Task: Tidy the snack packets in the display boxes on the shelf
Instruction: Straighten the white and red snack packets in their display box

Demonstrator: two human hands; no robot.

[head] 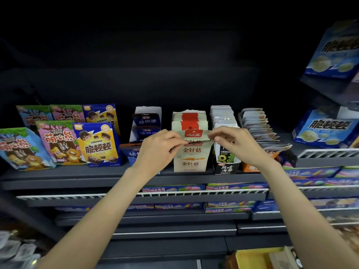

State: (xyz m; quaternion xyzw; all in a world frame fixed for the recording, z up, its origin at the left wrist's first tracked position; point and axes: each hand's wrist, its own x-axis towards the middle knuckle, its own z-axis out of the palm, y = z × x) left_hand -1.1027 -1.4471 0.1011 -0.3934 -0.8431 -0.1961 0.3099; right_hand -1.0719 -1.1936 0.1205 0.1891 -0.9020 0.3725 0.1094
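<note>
our left hand (155,150) and right hand (233,144) pinch the front packet (193,133) by its top corners, over the cream box (191,162) mid-shelf. if we tug unevenly, it may tear or drag its neighbours out. left, blue packets (146,121) lean; right, the black box (226,162) crowds us.

Cartoon-bear biscuit bags (58,141) stand at left; blue snack boxes (324,131) sit at right; flat candy boxes (235,186) line the lower shelf.
</note>
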